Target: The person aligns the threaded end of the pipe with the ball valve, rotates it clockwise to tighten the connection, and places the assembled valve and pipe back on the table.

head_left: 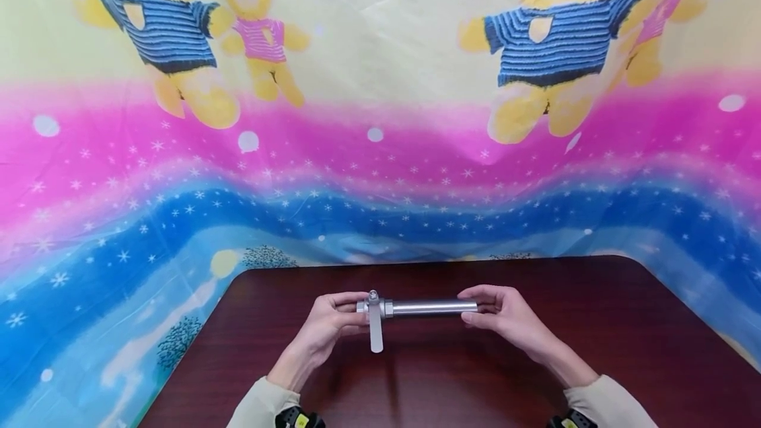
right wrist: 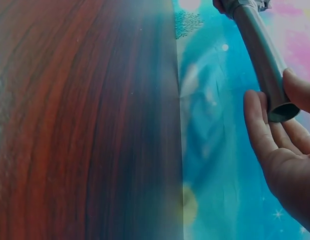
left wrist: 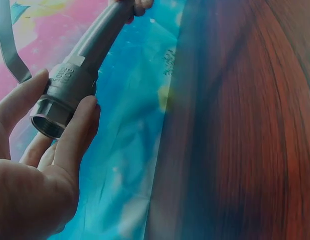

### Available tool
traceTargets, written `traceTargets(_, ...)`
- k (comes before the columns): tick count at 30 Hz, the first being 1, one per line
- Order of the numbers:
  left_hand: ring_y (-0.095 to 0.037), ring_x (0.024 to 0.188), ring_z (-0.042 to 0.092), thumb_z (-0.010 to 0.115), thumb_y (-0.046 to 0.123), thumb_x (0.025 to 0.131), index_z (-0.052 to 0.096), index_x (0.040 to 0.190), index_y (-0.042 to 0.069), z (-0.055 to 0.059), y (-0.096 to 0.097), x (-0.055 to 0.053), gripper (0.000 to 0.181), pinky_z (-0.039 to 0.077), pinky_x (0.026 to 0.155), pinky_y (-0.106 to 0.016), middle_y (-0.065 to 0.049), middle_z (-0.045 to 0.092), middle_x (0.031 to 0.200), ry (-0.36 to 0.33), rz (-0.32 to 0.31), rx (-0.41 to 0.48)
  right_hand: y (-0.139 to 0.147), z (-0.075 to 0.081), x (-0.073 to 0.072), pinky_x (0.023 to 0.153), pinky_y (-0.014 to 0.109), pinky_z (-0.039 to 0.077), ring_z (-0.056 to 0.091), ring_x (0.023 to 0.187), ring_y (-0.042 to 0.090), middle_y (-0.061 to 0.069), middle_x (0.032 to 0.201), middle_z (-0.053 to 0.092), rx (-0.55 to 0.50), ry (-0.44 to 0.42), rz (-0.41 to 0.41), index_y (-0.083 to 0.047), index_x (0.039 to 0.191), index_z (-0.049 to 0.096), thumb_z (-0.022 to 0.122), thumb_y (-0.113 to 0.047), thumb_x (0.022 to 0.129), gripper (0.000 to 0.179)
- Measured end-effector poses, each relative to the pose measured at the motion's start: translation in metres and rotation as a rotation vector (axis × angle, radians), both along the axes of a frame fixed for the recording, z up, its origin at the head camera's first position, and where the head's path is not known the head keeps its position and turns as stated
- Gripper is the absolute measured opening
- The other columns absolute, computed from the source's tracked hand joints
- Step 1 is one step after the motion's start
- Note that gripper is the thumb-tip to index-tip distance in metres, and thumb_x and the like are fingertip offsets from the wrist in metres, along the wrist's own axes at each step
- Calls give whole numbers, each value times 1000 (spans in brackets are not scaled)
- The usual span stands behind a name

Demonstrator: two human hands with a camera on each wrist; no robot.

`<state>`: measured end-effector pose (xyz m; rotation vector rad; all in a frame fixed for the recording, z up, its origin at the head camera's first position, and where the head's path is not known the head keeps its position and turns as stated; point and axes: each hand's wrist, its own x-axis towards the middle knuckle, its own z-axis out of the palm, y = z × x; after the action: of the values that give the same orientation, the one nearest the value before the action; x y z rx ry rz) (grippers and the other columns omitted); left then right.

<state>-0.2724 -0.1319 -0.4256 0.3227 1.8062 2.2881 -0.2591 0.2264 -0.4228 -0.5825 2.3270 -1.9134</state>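
A metal ball valve (head_left: 381, 309) with a flat lever handle (head_left: 376, 332) is joined to a straight steel pipe (head_left: 431, 308). Both are held level above the table by two hands. My left hand (head_left: 324, 325) grips the valve's outer end between thumb and fingers; in the left wrist view its hexagonal open mouth (left wrist: 48, 122) faces the palm. At the other end, my right hand (head_left: 508, 316) pinches the pipe's free end. The right wrist view shows the hollow pipe opening (right wrist: 283, 112) between the thumb and fingers. In the head view the lever points toward me.
Under the hands lies a dark red wood-grain table (head_left: 464, 382) with rounded far corners. A printed cloth (head_left: 380, 170) with bears and snowflakes hangs behind and along its sides. Both wrists carry black strapped devices (head_left: 297, 418).
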Motion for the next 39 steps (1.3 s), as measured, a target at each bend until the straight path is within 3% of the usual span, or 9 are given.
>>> traceTargets(6, -25, 92, 77, 74, -14, 85, 63, 133, -16, -7, -2, -3, 50, 63, 86, -43, -24, 74, 114, 0, -41, -75, 0, -2, -2, 81, 32, 61, 73, 91, 24, 18, 106, 74, 51, -26, -19, 8, 125, 69, 85, -7, 88, 43)
traceTargets(13, -20, 94, 75, 77, -15, 82, 65, 130, -16, -17, -5, -9, 50, 63, 83, -35, -23, 76, 109, 38, -44, -196, -1, -11, -10, 78, 31, 61, 75, 92, 26, 18, 103, 76, 97, -59, -20, 10, 123, 70, 86, -3, 84, 43)
traceTargets(21, -19, 95, 74, 76, -17, 74, 69, 122, -17, -25, -4, -12, 48, 61, 80, -30, -22, 76, 105, 102, -31, -344, -3, -24, -15, 71, 26, 56, 67, 87, 18, 5, 99, 77, 262, 28, -125, -3, 111, 81, 94, -9, 75, 39)
traceTargets(26, -20, 94, 74, 77, -18, 72, 72, 117, -16, -27, -4, -12, 46, 60, 77, -28, -23, 76, 102, 148, -11, -410, -6, -31, -17, 64, 27, 55, 65, 79, 19, 6, 97, 77, 275, 9, -123, -2, 111, 81, 95, -8, 75, 39)
traceTargets(39, -21, 93, 75, 88, -14, 64, 80, 108, -5, -28, 1, -11, 46, 60, 74, -29, -16, 78, 99, 229, 34, -586, -4, -37, -20, 67, 29, 57, 67, 85, 22, 7, 97, 76, 308, -10, -90, 0, 109, 81, 94, -5, 75, 37)
